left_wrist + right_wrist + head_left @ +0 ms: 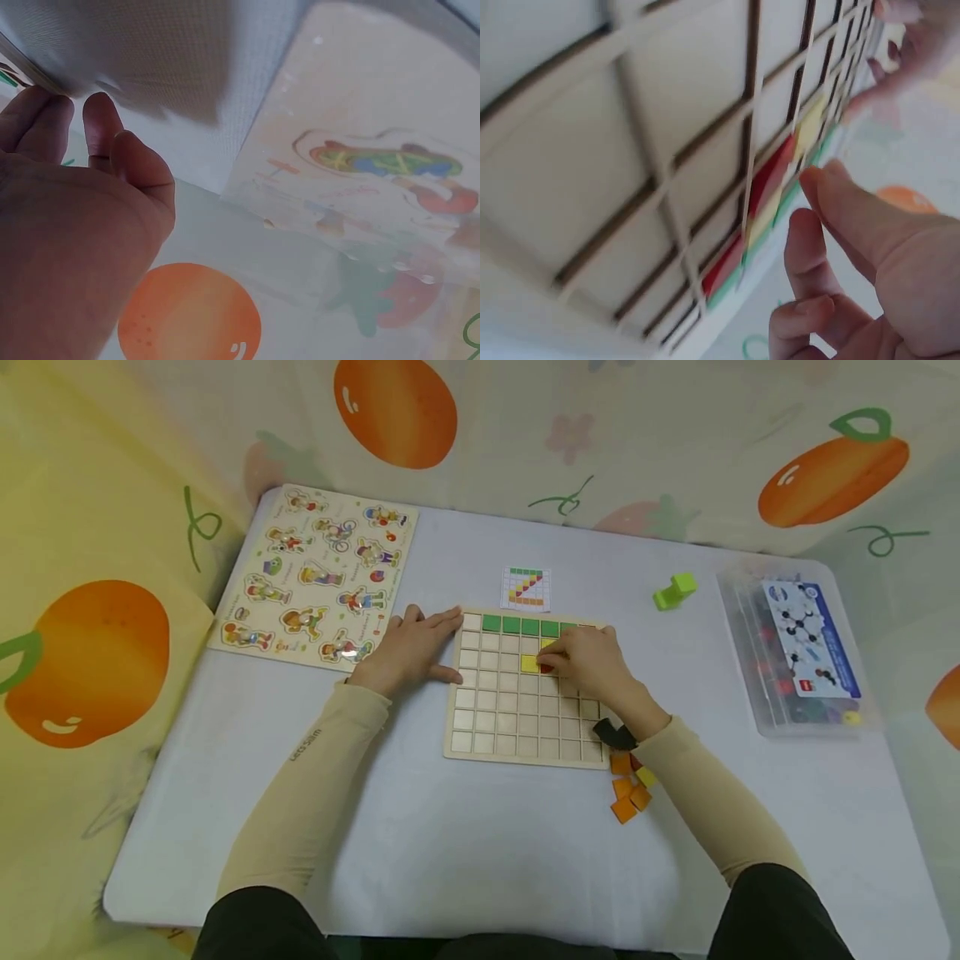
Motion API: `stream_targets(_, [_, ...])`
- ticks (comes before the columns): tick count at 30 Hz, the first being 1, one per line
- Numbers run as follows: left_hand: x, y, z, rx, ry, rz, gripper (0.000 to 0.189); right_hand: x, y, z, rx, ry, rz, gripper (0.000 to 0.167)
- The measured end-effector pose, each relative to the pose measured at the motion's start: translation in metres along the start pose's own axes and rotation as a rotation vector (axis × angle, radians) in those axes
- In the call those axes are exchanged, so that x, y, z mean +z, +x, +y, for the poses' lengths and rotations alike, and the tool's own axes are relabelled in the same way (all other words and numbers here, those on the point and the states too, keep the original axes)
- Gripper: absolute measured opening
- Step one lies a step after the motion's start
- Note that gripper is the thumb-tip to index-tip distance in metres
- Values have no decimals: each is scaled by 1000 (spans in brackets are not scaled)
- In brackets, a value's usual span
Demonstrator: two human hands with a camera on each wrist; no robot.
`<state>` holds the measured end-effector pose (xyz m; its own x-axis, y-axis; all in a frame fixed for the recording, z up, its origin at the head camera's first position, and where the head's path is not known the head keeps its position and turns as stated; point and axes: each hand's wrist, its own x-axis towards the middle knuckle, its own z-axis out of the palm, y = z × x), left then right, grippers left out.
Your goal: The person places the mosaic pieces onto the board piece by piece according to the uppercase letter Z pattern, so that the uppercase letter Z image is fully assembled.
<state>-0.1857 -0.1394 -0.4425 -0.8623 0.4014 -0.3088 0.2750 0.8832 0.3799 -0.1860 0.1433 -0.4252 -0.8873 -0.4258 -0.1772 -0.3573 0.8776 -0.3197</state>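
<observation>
A wooden grid board (pixel 495 724) lies mid-table. Green tiles (pixel 511 625) fill much of its top row. Below them sit a yellow tile (pixel 529 663) and a red tile (pixel 547 669), with more red and yellow in the right wrist view. My left hand (pixel 408 647) rests at the board's left edge, fingers extended and thumb spread. Over the red tile is my right hand (pixel 592 664), its fingers bent. In the right wrist view, that hand's thumb and index finger are close to the red tile (pixel 772 174), with nothing visible between them.
Loose orange tiles (pixel 623 811), with a yellow tile (pixel 646 777), lie beside the board's lower right corner. A pattern card (pixel 526 603) is above the board. Around it are a picture puzzle board (pixel 300 597), a green block piece (pixel 677 591) and a clear plastic box (pixel 772 718).
</observation>
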Motion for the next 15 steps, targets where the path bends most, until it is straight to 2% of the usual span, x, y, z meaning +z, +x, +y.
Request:
stream_targets(8, [1, 1, -1, -2, 0, 1, 104, -8, -32, 25, 93, 27, -53, 20])
stream_targets(15, [2, 1, -1, 2, 0, 9, 104, -12, -59, 40, 134, 49, -110, 20])
